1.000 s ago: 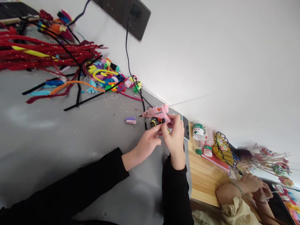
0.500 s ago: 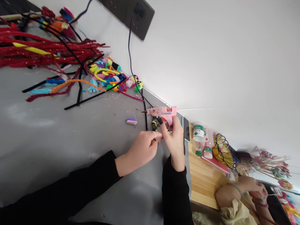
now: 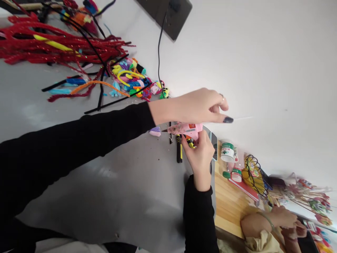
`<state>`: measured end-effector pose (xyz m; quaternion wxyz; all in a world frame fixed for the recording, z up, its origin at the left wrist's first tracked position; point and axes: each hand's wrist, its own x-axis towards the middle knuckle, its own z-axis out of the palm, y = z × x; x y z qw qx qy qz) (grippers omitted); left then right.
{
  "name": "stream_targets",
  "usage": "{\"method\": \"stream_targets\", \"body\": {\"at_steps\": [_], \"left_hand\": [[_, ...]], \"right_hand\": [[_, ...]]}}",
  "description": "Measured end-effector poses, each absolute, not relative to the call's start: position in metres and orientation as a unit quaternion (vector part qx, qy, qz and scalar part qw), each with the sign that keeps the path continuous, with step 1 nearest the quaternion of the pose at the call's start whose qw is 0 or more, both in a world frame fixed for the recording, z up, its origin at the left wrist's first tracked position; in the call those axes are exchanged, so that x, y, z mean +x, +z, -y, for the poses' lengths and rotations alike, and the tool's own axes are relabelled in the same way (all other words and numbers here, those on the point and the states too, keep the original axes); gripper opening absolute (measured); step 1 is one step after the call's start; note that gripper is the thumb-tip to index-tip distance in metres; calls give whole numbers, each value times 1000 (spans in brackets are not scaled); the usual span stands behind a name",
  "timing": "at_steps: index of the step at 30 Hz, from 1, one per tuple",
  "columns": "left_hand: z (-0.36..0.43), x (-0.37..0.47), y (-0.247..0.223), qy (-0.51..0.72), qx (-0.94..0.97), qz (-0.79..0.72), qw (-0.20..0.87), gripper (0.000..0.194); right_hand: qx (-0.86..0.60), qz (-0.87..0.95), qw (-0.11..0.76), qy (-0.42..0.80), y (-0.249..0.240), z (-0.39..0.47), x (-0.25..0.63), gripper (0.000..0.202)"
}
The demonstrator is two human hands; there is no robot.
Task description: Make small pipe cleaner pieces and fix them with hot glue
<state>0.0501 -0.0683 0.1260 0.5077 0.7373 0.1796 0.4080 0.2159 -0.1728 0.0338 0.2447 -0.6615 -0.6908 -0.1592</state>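
In the head view my right hand (image 3: 200,154) is wrapped round the grip of a pink glue gun (image 3: 188,130), its nozzle pointing left. My left hand (image 3: 202,105) reaches across above the gun, fingers curled. Its thumb and fingers close on a thin translucent glue stick (image 3: 243,118) that sticks out behind the gun. Beneath the gun lies a tool with a black-and-yellow handle (image 3: 179,149), partly hidden by the gun and my right hand. A small purple-and-pink fuzzy piece (image 3: 155,131) lies just left of the nozzle.
Red tinsel pipe cleaners (image 3: 86,45) and small coloured fuzzy pieces (image 3: 134,84) lie at upper left. A black cord (image 3: 159,52) runs from a power strip (image 3: 175,17). A phone (image 3: 214,144), bottles and a yellow basket (image 3: 251,175) stand right, near a co-worker's hands (image 3: 286,219).
My left hand has moved up and right from beside my right hand to the glue stick behind the gun. The tool's black-and-yellow handle is now uncovered. The view has shifted slightly.
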Motion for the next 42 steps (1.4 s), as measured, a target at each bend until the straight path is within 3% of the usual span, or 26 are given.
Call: {"method": "stream_targets", "body": {"at_steps": [8,34,42], "left_hand": [[60,67,116,318,807,-158,473,35],[52,55,120,342,864,-94,358,20],[51,49,121,321,862,-95,381,23]], "right_hand": [[-661,695,229,-168,30,173,216,17],[-690,645,243,-221,28,168,192,16],[-695,639,235,-229,25,166,192,21]]}}
